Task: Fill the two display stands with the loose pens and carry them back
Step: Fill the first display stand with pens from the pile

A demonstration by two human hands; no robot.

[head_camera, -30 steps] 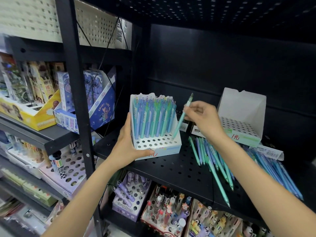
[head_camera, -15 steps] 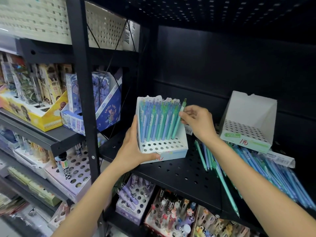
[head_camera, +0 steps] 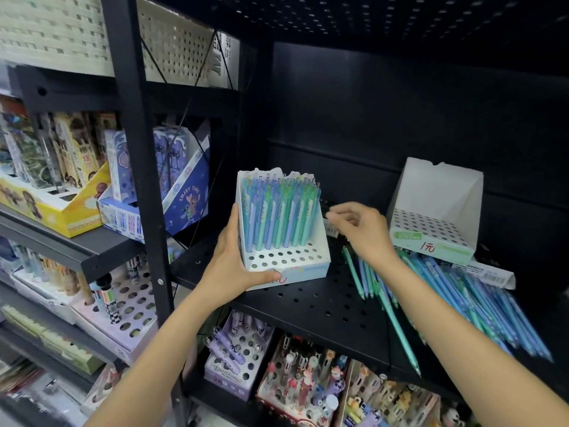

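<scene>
A white perforated display stand [head_camera: 288, 263] sits on the black shelf [head_camera: 320, 306], its back rows packed with blue and green pens [head_camera: 278, 211] and its front rows bare. My left hand [head_camera: 229, 266] grips the stand's left front corner, thumb on its front face. Just right of the stand, my right hand [head_camera: 361, 231] hovers with loosely curled fingers and holds nothing. A second white stand [head_camera: 434, 226] stands empty at the back right. Loose blue and green pens [head_camera: 455, 297] lie scattered on the shelf under my right forearm.
A black upright post [head_camera: 138, 180] borders the shelf on the left. Boxed stationery [head_camera: 160, 186] fills the neighbouring shelves. Below the shelf stand trays of novelty pens [head_camera: 295, 383]. A dark back wall closes the bay.
My right hand pushed the green pen into the stand's right column, let it go and drew back to the right, holding nothing. My left hand kept its grip on the stand.
</scene>
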